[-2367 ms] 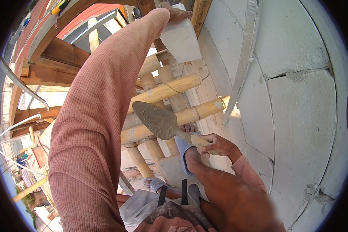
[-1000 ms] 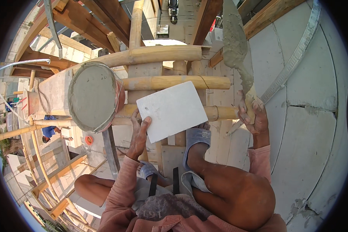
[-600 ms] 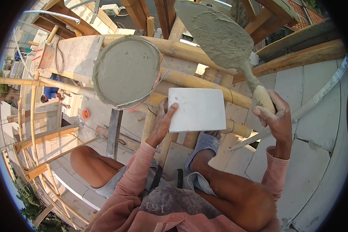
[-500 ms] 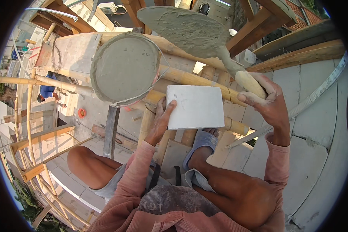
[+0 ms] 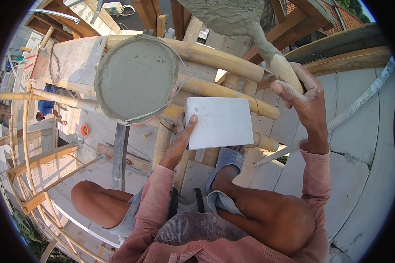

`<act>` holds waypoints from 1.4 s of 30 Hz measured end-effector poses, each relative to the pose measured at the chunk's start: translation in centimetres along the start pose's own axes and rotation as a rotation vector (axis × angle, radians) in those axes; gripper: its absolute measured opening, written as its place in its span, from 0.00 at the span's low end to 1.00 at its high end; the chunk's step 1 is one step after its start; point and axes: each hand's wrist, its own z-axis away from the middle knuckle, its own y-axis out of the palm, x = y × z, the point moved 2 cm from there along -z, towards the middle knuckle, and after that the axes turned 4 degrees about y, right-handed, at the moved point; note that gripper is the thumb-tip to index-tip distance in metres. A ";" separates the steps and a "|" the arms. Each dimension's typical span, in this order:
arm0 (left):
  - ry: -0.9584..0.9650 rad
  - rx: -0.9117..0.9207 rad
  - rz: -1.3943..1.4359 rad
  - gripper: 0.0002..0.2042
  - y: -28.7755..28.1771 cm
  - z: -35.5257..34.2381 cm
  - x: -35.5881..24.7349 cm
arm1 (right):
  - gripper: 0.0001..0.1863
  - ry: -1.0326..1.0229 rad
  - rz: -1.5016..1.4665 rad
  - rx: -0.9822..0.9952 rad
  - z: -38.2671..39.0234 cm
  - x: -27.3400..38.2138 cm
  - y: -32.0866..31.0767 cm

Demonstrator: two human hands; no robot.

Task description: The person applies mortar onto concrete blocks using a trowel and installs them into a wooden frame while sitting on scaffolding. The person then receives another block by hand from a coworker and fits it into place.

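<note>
Left grip [image 5: 179, 142] clamped on white block [image 5: 219, 122], above bamboo poles [image 5: 230, 94]; right grip [image 5: 306, 98] clamped on trowel [image 5: 243, 19], its blade since shifted partly out of view. Mortar bucket [image 5: 97, 83]: left. Pale blockwork [image 5: 349, 182]: right.

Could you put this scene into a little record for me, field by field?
Left grip: white block, held at its left edge
Right grip: trowel, held by the handle
Trowel load: grey mix; the picture's top edge cuts off part of the blade
Container: bucket of similar grey mix, left of the block
Beyond the block: bamboo poles
Other person: blue top, farther off at left
</note>
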 end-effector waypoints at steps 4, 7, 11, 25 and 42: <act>0.012 -0.058 -0.030 0.56 -0.6 -0.1 0.8 | 0.27 0.108 -0.146 -0.064 0.5 -0.5 -2.3; 0.040 -0.066 -0.058 0.54 0.0 -0.2 0.0 | 0.29 0.046 0.030 -0.082 0.6 0.5 -3.8; 0.043 -0.083 -0.067 0.52 0.0 0.7 -1.0 | 0.29 -0.185 0.255 0.057 -1.8 5.6 -0.6; 0.025 -0.088 -0.098 0.54 -0.5 0.1 0.7 | 0.29 -0.180 0.827 0.717 -13.0 11.7 13.0; 0.049 -0.066 -0.044 0.50 -1.0 -0.1 0.3 | 0.38 0.335 -0.238 0.826 -8.6 -3.5 10.5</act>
